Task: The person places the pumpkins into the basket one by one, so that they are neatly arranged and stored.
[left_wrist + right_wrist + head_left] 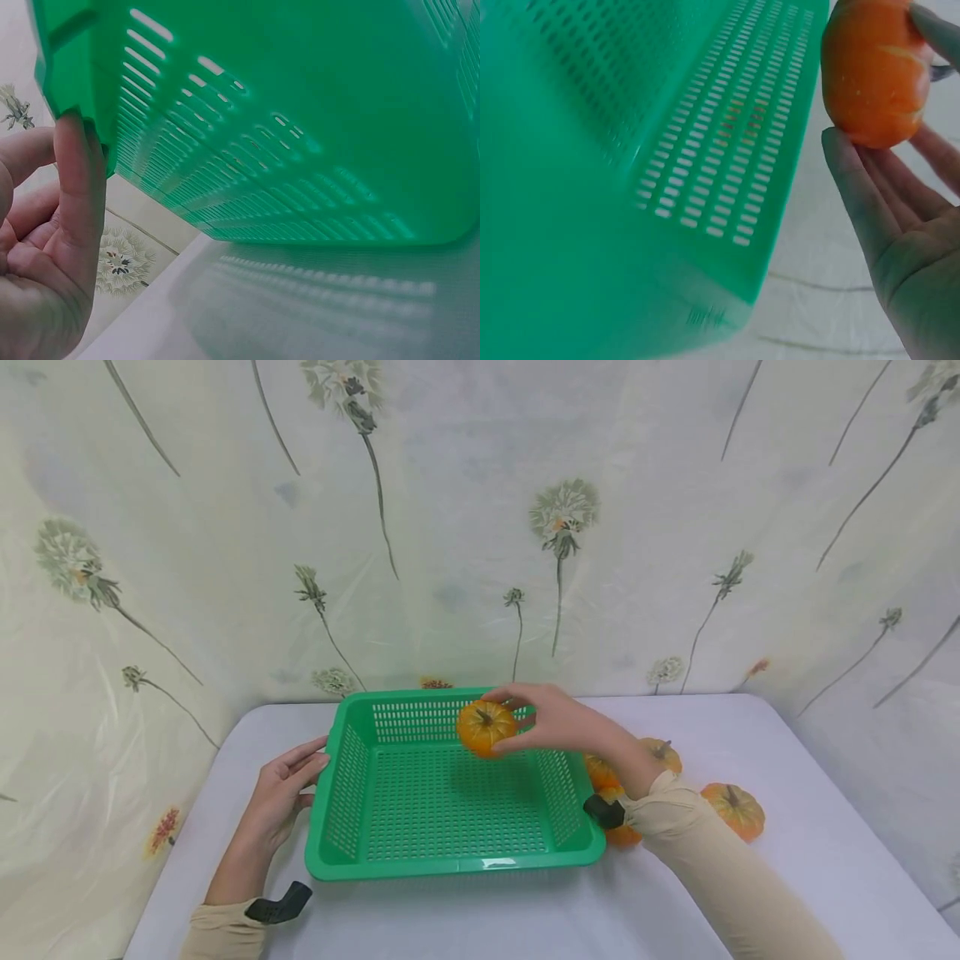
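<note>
A green plastic basket point(405, 867) with slotted walls stands on the table, and its floor shows bare in the head view. Over its back right part my right hand point(555, 720) holds a small orange pumpkin point(483, 731) between thumb and fingertips. The right wrist view shows this pumpkin point(874, 75) from its smooth side, with the fingertips against it. At the basket's left side, my left hand point(279, 792) grips the rim. In the left wrist view a fingertip of the left hand point(56, 247) tucks under the rim's lip.
Several more pumpkins lie right of the basket, one farther out point(735, 811) and others partly hidden behind my right forearm, such as the back pumpkin point(663, 753). A white cloth covers the table point(810, 852). Flower-printed curtain point(465, 527) closes off the back and sides.
</note>
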Available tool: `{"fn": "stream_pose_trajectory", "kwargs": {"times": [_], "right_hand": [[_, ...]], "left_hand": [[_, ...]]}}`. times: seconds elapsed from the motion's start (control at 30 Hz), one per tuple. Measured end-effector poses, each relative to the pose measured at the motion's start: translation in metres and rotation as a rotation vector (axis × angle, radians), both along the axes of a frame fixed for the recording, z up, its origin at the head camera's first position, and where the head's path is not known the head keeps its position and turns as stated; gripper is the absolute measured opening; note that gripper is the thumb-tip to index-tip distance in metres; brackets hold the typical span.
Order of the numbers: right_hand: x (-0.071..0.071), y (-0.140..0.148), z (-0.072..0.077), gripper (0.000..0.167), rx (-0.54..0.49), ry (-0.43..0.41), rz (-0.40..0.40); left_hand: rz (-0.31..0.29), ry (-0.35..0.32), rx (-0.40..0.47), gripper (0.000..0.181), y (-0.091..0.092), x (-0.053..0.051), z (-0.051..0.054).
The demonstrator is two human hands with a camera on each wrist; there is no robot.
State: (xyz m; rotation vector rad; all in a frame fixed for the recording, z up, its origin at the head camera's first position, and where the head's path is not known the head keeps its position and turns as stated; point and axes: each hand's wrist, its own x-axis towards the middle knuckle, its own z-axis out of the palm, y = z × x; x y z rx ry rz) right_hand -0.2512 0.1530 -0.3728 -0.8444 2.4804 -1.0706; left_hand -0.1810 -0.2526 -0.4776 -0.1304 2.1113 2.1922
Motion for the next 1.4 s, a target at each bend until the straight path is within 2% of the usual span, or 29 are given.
{"fn": "stream_pose_trajectory", "kwargs": {"times": [0.3,0.5,0.8,1.0,1.4], "right_hand": [[-0.007,-0.030,-0.010,0.067,0.005,-0.030,0.048],[-0.014,-0.049,-0.023,0.066,0.043,-0.029,0.086],[-0.021,-0.079,-0.046,0.066,0.160,0.048,0.123],[-0.027,-0.097,-0.058,0.065,0.192,0.054,0.146],[-0.029,-0.117,-0.072,0.065,0.250,0.106,0.134]], "left_hand": [[0.003,0.004,0.001,0.061,0.000,0.000,0.000],[0.005,0.003,-0.001,0.061,0.000,0.000,0.000],[0.009,-0.006,-0.011,0.061,0.000,0.000,0.000],[0.008,0.005,-0.008,0.060,0.000,0.000,-0.001],[0.002,0.012,0.003,0.060,-0.001,-0.001,-0.001]]}}
